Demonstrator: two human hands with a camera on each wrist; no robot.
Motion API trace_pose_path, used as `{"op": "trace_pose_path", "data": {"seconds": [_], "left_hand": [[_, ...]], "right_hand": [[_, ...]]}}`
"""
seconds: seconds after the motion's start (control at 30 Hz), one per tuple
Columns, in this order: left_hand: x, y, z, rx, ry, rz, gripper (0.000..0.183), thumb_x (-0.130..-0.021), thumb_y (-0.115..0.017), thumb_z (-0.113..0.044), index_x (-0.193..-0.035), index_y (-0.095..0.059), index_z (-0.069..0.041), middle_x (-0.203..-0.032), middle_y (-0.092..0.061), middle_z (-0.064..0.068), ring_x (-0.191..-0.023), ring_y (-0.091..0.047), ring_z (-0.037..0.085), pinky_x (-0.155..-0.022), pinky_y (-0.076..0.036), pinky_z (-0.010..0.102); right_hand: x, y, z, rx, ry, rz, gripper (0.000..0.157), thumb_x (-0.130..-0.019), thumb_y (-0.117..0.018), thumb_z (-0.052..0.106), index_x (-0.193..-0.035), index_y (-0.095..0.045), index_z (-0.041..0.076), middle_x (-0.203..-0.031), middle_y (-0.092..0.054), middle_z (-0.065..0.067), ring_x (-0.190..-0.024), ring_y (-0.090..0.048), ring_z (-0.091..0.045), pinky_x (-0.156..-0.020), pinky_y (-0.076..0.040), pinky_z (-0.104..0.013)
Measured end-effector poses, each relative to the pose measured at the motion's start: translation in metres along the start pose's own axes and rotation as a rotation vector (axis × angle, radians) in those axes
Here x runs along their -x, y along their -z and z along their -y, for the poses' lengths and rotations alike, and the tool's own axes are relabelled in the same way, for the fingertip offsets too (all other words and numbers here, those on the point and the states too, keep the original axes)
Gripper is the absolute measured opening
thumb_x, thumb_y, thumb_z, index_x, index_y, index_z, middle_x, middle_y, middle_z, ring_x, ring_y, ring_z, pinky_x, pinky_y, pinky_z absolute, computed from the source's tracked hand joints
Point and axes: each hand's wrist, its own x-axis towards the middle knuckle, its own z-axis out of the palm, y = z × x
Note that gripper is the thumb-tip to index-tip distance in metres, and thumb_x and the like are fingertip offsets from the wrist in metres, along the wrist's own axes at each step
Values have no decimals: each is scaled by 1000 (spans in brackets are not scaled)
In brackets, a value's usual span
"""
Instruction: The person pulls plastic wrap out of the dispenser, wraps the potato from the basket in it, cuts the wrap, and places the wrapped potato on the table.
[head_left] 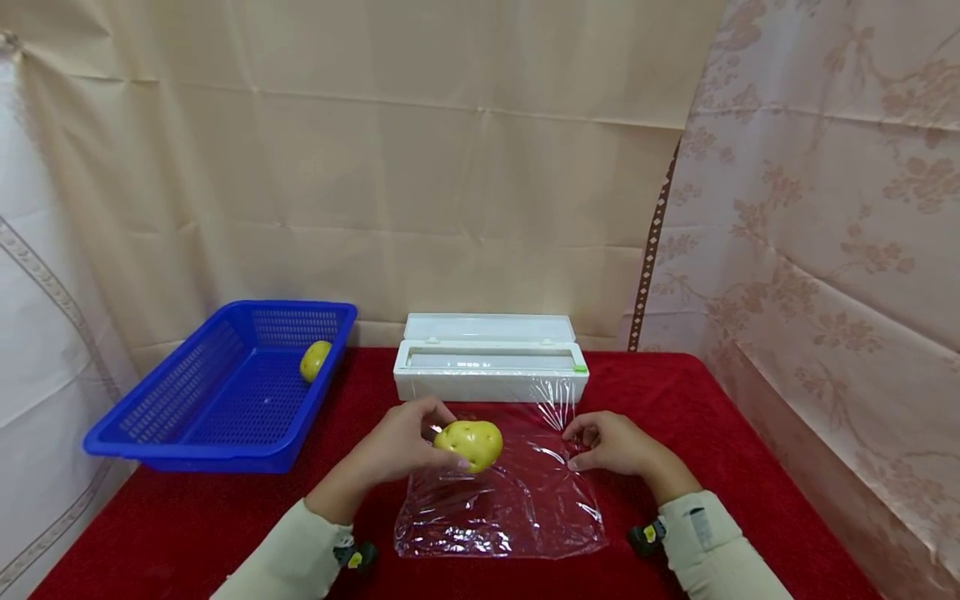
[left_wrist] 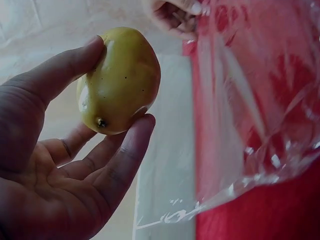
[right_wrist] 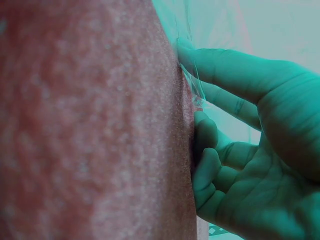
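My left hand grips a smooth yellow potato between thumb and fingers, raised over the sheet of plastic wrap. Dark pits dot the potato's skin in the left wrist view. The clear wrap runs from a white plastic wrap dispenser toward the front and lies wrinkled on the red cloth. At the wrap's right edge, my right hand pinches the film, its other fingers curled in the right wrist view. Tight creases lead from the dispenser toward these fingers.
A blue perforated basket stands at the left, with another yellow potato against its right side. The dispenser's lid is raised at the back. Red cloth covers the table; curtains hang behind it.
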Motion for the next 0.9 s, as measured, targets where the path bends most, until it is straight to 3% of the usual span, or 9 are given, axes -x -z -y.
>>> {"op": "trace_pose_path", "data": {"seconds": [0.23,0.43,0.7,0.9], "left_hand": [[-3,-21,5,4,-46,81,54,-69,-97,-36,-108,-66,-18,-108,-72,-1,-94,-73,19,-78,-60,31],[-1,-39,3,-40,-42,135,53,-68,-96,-42,-106,-65,-22,-101,-71,-7,-91,-69,13,-77,-59,30],[5,-50,-2,-112,-60,128,52,-67,-95,-46,-104,-67,-23,-98,-70,-11,-86,-66,5,-75,-56,28],[4,-53,0,-106,-59,118,51,-67,-95,-46,-103,-67,-22,-99,-71,-10,-87,-67,6,-76,-56,28]], "right_hand": [[1,1,-3,13,5,-2,35,-76,-92,23,-107,-76,15,-80,-61,-1,-76,-55,-16,-64,-47,-31],[1,0,-4,20,15,-9,36,-76,-92,23,-107,-75,15,-79,-61,-1,-75,-55,-16,-64,-46,-30],[-2,-1,-2,13,17,-7,36,-76,-92,23,-107,-75,15,-81,-62,-2,-78,-56,-17,-66,-46,-32],[0,-1,-2,10,13,-6,36,-77,-92,22,-108,-75,14,-82,-62,-2,-78,-55,-18,-65,-46,-32]]}}
